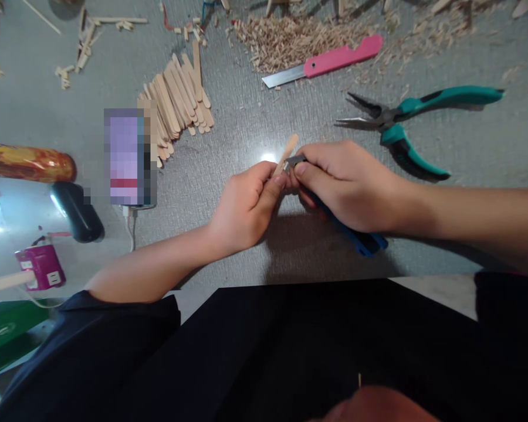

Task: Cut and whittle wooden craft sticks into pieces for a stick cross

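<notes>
My left hand (pixel 246 205) pinches a flat wooden craft stick (pixel 287 153) between thumb and fingers, its rounded end pointing up and away. Right beside it, my right hand (pixel 341 184) is closed around a blue cutter (pixel 364 243). The cutter's grey metal tip is against or very near the stick; contact is unclear. Most of the cutter's body is covered by my right palm and fingers, so its exact type is hidden. Both hands meet just above the grey table (pixel 237 264).
Beyond my hands lie a pink folding knife (pixel 343 57), teal-handled pliers (pixel 393 117) spread apart, and a heap of wood shavings (pixel 286 41). A pile of craft sticks (pixel 178 99), a blurred phone (pixel 125 155), a dark mouse-like object (pixel 77 212) and a purple plug adapter (pixel 40 266) are leftward.
</notes>
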The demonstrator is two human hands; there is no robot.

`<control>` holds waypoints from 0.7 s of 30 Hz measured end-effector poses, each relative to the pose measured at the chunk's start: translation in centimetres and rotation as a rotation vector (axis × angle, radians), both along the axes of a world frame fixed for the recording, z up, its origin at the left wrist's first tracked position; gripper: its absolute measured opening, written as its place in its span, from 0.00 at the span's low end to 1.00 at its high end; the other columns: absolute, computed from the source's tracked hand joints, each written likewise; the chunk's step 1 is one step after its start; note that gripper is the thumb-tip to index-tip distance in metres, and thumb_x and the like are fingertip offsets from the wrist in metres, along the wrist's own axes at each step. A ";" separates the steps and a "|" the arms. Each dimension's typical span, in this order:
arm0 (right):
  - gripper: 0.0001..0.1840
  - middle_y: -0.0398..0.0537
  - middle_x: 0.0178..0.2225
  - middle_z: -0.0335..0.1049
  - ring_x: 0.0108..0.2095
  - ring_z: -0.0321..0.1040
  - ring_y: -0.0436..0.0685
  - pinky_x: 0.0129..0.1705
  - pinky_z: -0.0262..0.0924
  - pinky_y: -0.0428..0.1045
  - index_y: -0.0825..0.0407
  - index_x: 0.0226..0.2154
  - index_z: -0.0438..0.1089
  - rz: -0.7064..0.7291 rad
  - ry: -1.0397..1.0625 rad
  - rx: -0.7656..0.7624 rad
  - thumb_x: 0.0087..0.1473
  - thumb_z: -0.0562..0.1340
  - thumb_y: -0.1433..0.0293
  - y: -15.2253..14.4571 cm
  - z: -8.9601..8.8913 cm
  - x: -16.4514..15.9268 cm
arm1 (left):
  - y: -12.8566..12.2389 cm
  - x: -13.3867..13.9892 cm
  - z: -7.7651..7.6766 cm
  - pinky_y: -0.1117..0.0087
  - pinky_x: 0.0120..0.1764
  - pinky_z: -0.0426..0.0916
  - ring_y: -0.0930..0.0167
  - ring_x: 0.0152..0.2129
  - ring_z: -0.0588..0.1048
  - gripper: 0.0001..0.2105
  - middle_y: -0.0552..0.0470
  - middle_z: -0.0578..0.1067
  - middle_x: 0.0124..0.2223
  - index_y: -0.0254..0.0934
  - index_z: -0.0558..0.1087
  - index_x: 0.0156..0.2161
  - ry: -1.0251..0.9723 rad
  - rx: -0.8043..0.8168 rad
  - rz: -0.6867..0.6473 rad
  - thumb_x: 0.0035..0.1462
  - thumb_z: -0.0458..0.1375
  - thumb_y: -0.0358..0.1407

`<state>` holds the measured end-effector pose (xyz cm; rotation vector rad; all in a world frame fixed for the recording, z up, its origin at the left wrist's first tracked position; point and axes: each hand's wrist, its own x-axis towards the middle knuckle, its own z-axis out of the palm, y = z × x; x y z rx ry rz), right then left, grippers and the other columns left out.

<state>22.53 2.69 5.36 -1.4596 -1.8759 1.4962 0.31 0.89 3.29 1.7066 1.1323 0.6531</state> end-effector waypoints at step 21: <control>0.25 0.40 0.20 0.68 0.17 0.65 0.50 0.21 0.60 0.48 0.47 0.29 0.68 0.136 0.372 -0.366 0.83 0.63 0.64 1.7 -0.2 1.4 | 0.6 -0.4 -0.3 0.62 0.26 0.68 0.69 0.22 0.72 0.24 0.54 0.74 0.27 0.45 0.75 0.40 -0.108 -0.163 -0.031 0.80 0.59 0.63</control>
